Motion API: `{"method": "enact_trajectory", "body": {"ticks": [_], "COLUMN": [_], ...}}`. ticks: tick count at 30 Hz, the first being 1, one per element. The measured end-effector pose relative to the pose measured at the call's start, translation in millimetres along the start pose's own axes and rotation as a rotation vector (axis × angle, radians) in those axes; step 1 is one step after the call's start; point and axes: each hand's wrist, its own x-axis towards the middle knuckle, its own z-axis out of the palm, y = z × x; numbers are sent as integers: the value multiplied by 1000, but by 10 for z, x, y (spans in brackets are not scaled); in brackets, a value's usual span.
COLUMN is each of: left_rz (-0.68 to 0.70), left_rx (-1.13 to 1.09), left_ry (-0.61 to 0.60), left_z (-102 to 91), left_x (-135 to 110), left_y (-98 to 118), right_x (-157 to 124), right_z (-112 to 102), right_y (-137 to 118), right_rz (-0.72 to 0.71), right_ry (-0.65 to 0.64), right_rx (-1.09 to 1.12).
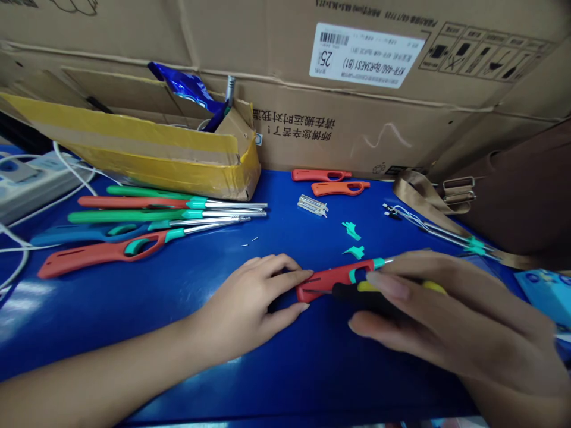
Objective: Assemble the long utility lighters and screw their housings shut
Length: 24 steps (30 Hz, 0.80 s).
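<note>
A red lighter body (332,279) with a teal collar and metal tube lies on the blue table (178,315) in front of me. My left hand (254,303) pinches its rear end between thumb and fingers. My right hand (437,315) is closed round a black and yellow tool handle (370,291), which looks like a screwdriver, pressed against the lighter's middle. Two small teal trigger pieces (352,230) lie just behind the lighter.
Several finished long lighters (147,220) lie at the left. Two red half shells (330,181), a bundle of metal parts (312,205) and wired tubes (437,232) lie farther back. A taped cardboard box (147,154), a cardboard wall, a brown strap (428,196) and a white power strip (27,178) border the table.
</note>
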Motion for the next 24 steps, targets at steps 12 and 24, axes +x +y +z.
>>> {"method": "enact_trajectory", "body": {"ticks": [12, 24], "left_rz": [18, -7], "left_rx": [31, 6], "left_ry": [20, -1], "left_z": [11, 8], "left_x": [-3, 0], "left_y": [-4, 5], "right_x": [12, 5], "right_z": [45, 135], "right_y": [115, 101], "right_rz": [-71, 1], "right_ry": [0, -1], "right_rx": [53, 248]}}
